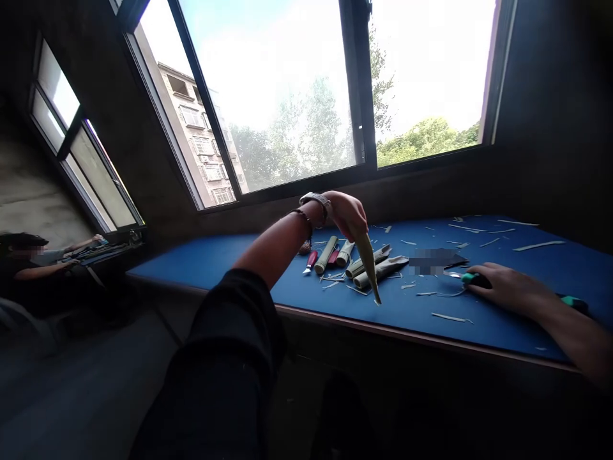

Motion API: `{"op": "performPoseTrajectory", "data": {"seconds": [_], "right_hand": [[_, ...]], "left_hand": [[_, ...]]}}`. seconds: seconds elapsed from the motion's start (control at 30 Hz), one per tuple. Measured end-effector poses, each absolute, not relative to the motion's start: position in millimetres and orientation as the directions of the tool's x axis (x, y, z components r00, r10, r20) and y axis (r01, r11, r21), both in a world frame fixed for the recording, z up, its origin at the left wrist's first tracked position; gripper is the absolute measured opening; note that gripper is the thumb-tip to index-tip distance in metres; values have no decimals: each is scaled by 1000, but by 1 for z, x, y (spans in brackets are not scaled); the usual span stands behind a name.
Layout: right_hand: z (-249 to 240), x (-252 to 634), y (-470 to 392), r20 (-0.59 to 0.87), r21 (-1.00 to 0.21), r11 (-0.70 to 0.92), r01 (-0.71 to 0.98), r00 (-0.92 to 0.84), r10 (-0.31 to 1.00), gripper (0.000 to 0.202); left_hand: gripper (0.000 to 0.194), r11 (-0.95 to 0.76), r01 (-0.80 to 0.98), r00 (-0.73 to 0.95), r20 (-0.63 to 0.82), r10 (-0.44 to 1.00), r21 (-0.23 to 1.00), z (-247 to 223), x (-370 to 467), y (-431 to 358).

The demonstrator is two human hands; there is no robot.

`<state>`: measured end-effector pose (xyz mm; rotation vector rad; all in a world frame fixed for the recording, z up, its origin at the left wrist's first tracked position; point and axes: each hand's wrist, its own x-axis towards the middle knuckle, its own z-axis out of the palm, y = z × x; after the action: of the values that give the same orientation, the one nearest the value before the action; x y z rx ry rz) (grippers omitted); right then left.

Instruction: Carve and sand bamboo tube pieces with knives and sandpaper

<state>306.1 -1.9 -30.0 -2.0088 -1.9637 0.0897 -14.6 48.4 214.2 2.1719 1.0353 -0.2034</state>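
My left hand (pixel 348 211) is raised over the table with its fingers closed on the top of a long olive-tan strip (pixel 368 265), whose narrow end hangs down. Resting on the table at the right, my right hand (pixel 500 287) has its fingers round a green-and-black-handled tool (pixel 472 279); a bit of shiny metal shows ahead of it, and its kind is not clear. Past the strip lie several rolled or tube-like olive pieces (pixel 327 255). Beside them is a red-handled knife (pixel 311 262) with a short pale blade.
The blue tabletop (pixel 191 262) bears several thin pale offcuts (pixel 450 317). A dark flat piece (pixel 438 259) lies left of my right hand, and another green-and-black object (pixel 573 304) lies behind my wrist. Windows (pixel 287 96) line the wall. Another person (pixel 38 268) sits far left.
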Motion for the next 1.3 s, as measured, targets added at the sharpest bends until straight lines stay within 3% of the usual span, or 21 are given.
{"op": "performPoseTrajectory", "data": {"seconds": [0.2,0.47,0.67,0.8,0.93,1.03,1.1,1.13,1.2,1.3], "right_hand": [[-28,308,-2,190,-256,18,967,32,981,48],[-24,303,-7,205,-240,19,971,32,978,47],[-22,302,-10,190,-224,-15,974,59,980,49],[-17,296,-13,180,-197,-117,973,153,972,49],[-11,291,-13,116,-173,-170,970,192,975,44],[-6,289,-14,146,-136,-177,975,197,970,41],[-3,284,-19,225,-101,-160,982,180,958,39],[-2,279,-24,264,-76,-132,988,148,953,38],[0,266,-39,349,6,-35,999,31,937,36],[0,238,-68,482,213,117,970,-208,851,38]], "left_hand": [[32,-504,796,600,-323,732,336,198,12,44],[26,-537,795,601,-246,761,282,193,22,43],[45,-554,819,569,-339,749,150,202,2,35],[35,-547,826,553,-387,738,136,196,-36,9],[27,-523,840,517,-507,690,143,152,-81,-29],[17,-414,846,531,-476,701,336,95,-102,-54],[15,-182,787,524,-484,701,589,55,-105,-67],[14,-2,687,530,-499,685,727,38,-103,-73],[19,223,427,570,-452,686,876,10,-92,-82],[39,262,132,652,-283,703,956,-9,-68,-92]]}}
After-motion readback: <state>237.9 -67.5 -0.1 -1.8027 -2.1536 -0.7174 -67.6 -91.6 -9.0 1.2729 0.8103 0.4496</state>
